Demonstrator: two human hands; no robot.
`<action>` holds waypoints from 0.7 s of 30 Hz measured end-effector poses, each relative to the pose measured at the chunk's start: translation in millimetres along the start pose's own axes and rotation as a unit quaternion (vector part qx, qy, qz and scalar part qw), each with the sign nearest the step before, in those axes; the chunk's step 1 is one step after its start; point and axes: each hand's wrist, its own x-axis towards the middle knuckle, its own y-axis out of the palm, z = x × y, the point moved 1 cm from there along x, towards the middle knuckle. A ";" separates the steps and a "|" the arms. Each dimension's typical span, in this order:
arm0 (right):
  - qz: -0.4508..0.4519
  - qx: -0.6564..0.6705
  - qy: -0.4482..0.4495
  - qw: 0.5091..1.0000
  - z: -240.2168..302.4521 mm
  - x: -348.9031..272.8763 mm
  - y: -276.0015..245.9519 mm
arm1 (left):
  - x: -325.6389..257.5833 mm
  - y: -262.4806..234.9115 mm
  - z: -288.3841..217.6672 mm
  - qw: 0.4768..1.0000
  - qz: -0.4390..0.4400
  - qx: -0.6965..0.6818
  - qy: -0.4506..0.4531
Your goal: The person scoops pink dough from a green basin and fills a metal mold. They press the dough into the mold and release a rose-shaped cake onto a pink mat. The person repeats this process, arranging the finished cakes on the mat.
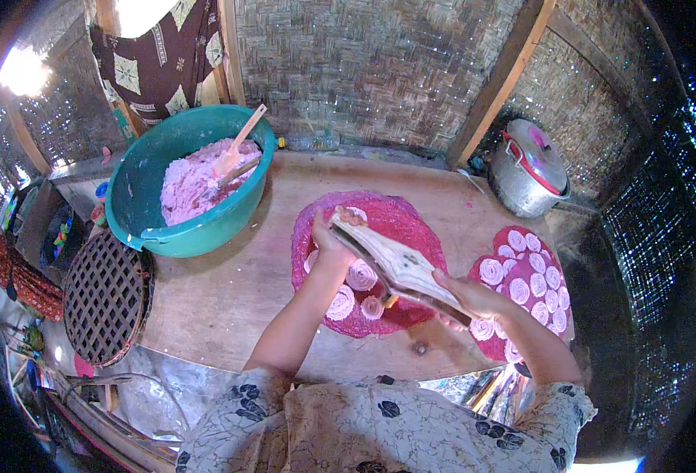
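Both my hands grip a long, pale wooden press (399, 260) with two layers and a dark gap along its side. It slants across the middle of the table. My left hand (334, 239) closes round its far left end, and my right hand (472, 298) holds its near right end. Below it lies a round pink mat (407, 211) bearing several pale pink swirled dough rounds (361, 275), partly hidden by the press and my left arm. A small yellowish part (390, 301) shows under the press. To the right, a second pink mat (486, 264) carries many more swirled rounds (519, 291).
A large green basin (198, 244) at the back left contains pink dough (192, 183) with a light-handled paddle (241, 138). A dark lattice tray (107, 298) leans at the table's left edge. A lidded metal pot (525, 185) stands back right. A clear bottle (314, 142) lies by the woven wall.
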 end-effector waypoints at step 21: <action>-0.013 0.042 -0.093 0.995 -0.9 16.6 23.6 | -2.2 15.4 -26.1 0.997 0.031 0.057 0.032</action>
